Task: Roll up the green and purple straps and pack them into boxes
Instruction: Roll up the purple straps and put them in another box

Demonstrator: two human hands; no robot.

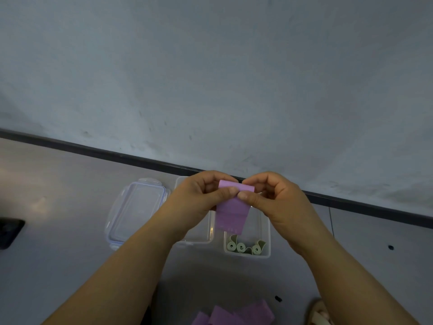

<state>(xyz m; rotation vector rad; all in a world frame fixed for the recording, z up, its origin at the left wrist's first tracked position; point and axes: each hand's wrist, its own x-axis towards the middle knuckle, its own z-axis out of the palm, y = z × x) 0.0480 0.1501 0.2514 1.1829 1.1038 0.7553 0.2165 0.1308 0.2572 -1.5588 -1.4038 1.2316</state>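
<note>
A purple strap (232,214) hangs in the air above the boxes, its top end folded over into a small roll. My left hand (199,198) and my right hand (274,198) both pinch that rolled top, thumbs touching at the middle. Below the strap stand two clear boxes: one (201,238) mostly hidden behind my left hand, and one to its right (266,233) holding three rolled green straps (241,247). More loose purple straps (236,315) lie at the bottom edge of the view.
A clear lid with clips (136,209) lies left of the boxes on the grey floor. A dark baseboard (117,156) runs along the wall behind. A black object (9,231) sits at far left; a sandalled foot (318,313) shows at bottom right.
</note>
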